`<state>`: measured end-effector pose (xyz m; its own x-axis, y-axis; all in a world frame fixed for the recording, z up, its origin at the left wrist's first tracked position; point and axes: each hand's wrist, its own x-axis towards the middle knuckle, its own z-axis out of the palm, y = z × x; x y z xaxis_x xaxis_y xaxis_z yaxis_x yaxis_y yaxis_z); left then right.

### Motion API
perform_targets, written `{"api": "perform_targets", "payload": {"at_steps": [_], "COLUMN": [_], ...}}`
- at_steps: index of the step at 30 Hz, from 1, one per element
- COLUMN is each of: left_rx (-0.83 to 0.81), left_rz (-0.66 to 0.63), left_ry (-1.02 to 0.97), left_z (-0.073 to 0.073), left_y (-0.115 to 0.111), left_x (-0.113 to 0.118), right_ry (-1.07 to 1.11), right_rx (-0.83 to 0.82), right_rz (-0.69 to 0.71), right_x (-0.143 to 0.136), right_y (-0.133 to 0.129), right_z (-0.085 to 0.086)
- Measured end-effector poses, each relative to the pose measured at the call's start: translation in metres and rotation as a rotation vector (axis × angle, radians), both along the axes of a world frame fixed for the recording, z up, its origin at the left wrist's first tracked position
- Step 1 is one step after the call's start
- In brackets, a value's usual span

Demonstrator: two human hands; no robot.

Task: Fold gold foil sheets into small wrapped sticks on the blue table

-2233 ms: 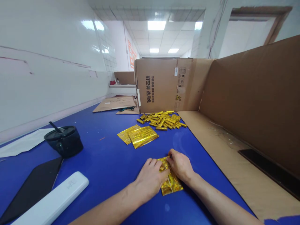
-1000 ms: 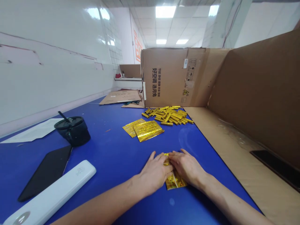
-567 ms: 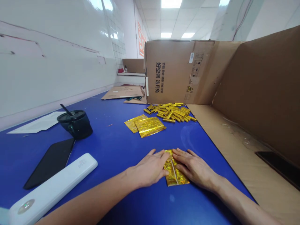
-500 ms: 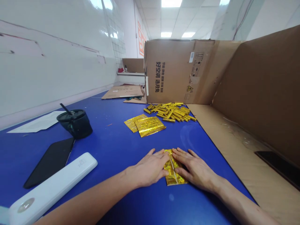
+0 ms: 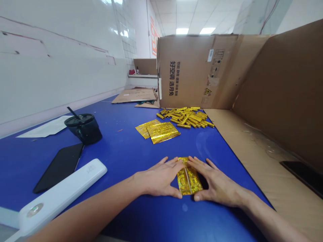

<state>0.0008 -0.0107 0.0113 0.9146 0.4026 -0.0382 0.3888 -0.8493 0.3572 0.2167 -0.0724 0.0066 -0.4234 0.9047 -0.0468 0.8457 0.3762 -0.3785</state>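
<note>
A folded sheet of shiny gold foil paper (image 5: 183,181) lies flat on the blue table, its two side flaps meeting near a pale lengthwise seam. My left hand (image 5: 164,176) rests at its left edge, fingers stretched out over the upper part and thumb at the lower left corner. From the right, my right hand (image 5: 210,179) touches it, fingertips on the far part and thumb by the lower right corner. Both hands have fingers and thumb spread apart. Beyond them lie flat gold foil sheets (image 5: 164,131), overlapping one another.
A pile of rolled gold foil pieces (image 5: 188,117) sits before a large cardboard box (image 5: 194,74). At left are a dark cup with a straw (image 5: 87,130), a black phone (image 5: 60,166), a long white device (image 5: 65,191) and white paper (image 5: 45,127). Cardboard (image 5: 242,144) borders the table's right side.
Both thumbs have moved from the middle of the folded foil toward its near corners, opening away from the fingers. The foil stays flat. The whole view has shifted slightly.
</note>
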Motion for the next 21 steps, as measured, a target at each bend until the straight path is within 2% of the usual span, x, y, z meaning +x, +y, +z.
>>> {"api": "perform_targets", "payload": {"at_steps": [4,7,10,16,21], "left_rx": [0.003,0.005,-0.002,0.004,0.007], "left_rz": [-0.047,-0.062,-0.084,-0.082,-0.029], "left_ry": [0.022,0.059,0.109,0.142,0.095], "left_z": [0.000,-0.001,-0.001,-0.001,-0.003], "left_y": [0.002,0.003,0.003,0.004,0.001], "left_x": [-0.002,-0.003,-0.004,-0.004,-0.003], "right_ry": [0.053,0.014,-0.036,-0.038,0.087], "right_rx": [-0.038,-0.063,-0.060,0.086,0.144], "right_rz": [-0.019,-0.001,0.057,0.144,0.160], "right_x": [0.011,0.012,0.008,0.003,-0.001], "right_y": [-0.007,-0.009,-0.009,-0.008,-0.010], "right_z": [0.016,0.022,0.019,0.012,0.011]}}
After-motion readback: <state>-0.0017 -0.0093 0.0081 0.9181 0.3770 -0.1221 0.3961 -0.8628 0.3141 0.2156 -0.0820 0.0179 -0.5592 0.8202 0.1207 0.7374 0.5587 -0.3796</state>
